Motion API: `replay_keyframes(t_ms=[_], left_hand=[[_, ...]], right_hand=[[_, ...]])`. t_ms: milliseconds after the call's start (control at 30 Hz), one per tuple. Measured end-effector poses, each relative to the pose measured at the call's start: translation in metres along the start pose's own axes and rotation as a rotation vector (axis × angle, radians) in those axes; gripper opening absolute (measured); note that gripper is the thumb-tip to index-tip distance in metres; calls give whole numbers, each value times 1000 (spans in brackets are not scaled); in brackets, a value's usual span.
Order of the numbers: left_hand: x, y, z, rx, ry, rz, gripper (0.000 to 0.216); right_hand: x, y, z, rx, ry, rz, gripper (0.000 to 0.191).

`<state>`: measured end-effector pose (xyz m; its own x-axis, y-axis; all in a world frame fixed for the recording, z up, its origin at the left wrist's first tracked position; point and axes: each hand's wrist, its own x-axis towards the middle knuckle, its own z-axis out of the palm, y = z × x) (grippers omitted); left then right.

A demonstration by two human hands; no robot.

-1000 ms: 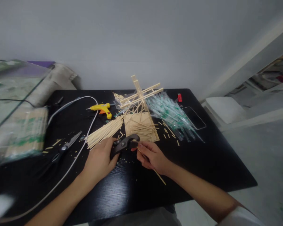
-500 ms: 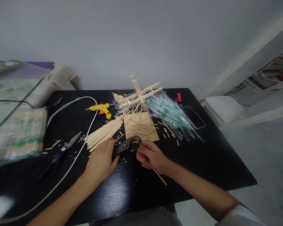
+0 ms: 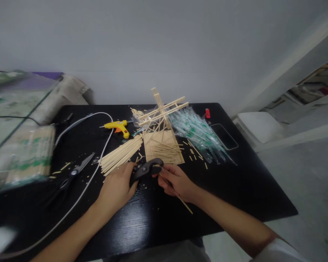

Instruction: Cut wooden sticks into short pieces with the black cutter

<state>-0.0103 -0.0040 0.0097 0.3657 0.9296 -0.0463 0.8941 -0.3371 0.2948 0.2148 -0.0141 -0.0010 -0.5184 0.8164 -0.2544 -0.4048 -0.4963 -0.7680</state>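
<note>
My left hand (image 3: 117, 187) is closed around the handles of dark hand cutters (image 3: 144, 169), whose curved jaws point right. My right hand (image 3: 176, 182) pinches a thin wooden stick (image 3: 186, 206); its far end is at the cutter jaws, and its tail sticks out below the palm. Whether the blades touch the stick is too small to tell. Just beyond the hands lies a flat wooden stick base (image 3: 150, 140) with short cut sticks (image 3: 165, 152) on it. A windmill-like stick model (image 3: 160, 105) with crossed arms rises behind it. Long loose sticks (image 3: 121, 154) fan out beside my left hand.
A yellow glue gun (image 3: 117, 125), scissors (image 3: 76, 171) and a white cable (image 3: 100, 163) lie on the black table (image 3: 235, 189). Plastic-wrapped sticks (image 3: 195, 131), a phone (image 3: 224, 136) and a red lighter (image 3: 207, 113) are at right. Another stick pack (image 3: 30, 153) is at left.
The cutter jaws and the stick's tail have shifted very slightly. Both hands keep their hold in nearly the same place.
</note>
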Motion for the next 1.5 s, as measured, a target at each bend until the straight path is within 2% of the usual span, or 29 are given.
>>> replay_keyframes(t_ms=[233, 667, 1033, 1267, 1500], left_hand=[[-2, 0, 0, -13, -5, -15, 28], [0, 2, 1, 42, -67, -54, 13], [0, 2, 0, 44, -28, -30, 24], [0, 1, 3, 46, -83, -61, 11], [0, -3, 7, -143, 33, -49, 16]], right_hand=[[0, 0, -1, -63, 19, -30, 38], [2, 3, -1, -109, 57, -48, 40], [0, 2, -1, -236, 79, -98, 42], [0, 2, 0, -228, 72, -80, 41], [2, 0, -1, -93, 43, -33, 40]])
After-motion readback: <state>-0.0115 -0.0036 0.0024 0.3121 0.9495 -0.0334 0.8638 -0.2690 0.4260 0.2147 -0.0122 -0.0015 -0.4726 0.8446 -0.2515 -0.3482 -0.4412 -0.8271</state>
